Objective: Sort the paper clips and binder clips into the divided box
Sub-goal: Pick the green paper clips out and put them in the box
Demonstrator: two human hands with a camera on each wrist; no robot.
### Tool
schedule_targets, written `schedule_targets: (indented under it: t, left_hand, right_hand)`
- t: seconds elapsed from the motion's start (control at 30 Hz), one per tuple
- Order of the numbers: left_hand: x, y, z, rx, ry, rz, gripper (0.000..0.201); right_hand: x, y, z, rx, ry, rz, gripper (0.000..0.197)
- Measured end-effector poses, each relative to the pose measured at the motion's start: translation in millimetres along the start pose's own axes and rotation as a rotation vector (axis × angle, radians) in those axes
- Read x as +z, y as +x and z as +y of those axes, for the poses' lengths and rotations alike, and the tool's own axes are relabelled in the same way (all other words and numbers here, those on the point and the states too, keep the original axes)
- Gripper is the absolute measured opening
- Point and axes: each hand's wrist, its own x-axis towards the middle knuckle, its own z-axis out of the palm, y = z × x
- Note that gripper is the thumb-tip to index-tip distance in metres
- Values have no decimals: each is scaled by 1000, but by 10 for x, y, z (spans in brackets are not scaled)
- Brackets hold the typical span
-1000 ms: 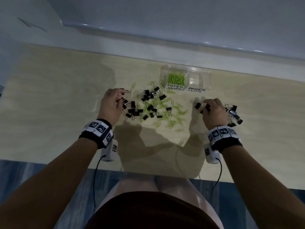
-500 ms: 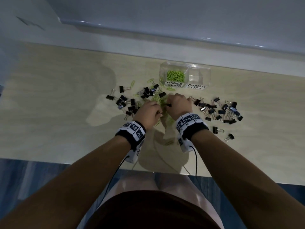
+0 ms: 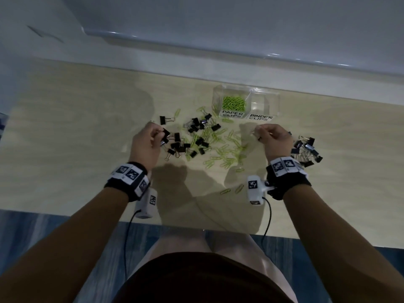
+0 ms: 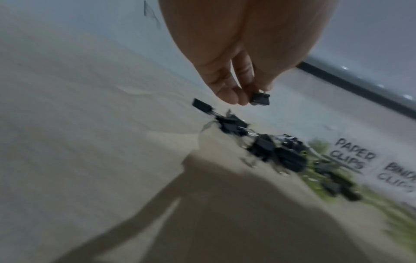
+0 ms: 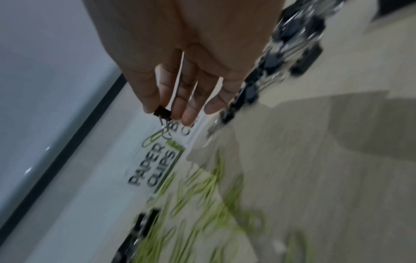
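Each hand pinches one black binder clip – left hand (image 3: 146,142) over the left pile, right hand (image 3: 273,138) just near the box (image 3: 265,95). Next step, I think: drop both in the far-right, still empty compartment.

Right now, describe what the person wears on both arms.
Forearms are bare, no sleeves. The left wrist band and right wrist band are black with white square-pattern markers. A white camera module bearing similar markers hangs under each wrist, trailing a thin black cable.
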Motion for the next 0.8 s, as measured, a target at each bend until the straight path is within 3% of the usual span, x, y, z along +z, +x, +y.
schedule_targets:
  t: [0.17, 0.27, 0.4, 0.53, 0.67, 0.8]
  left_hand:
    - [-17, 84, -170, 121, 396, 13, 21]
    - [238, -54, 249, 136, 208, -79, 26]
    - [693, -247, 839, 43, -109, -370, 32]
    - [990, -255, 960, -100, -333, -374, 34]
    - [1058, -209, 878, -112, -299, -338, 24]
    - [1013, -257, 764, -63, -180, -416, 20]
  right_hand:
    - [-290, 128, 76, 111, 108, 48, 5]
    - [-189, 58, 31, 102, 140, -42, 6]
    - [92, -147, -10, 90, 156, -180, 7]
    - [295, -341, 37, 47, 132, -214, 4]
    - [324, -460, 56, 48, 141, -206, 8]
    - [139, -365, 108, 74, 97, -24, 18]
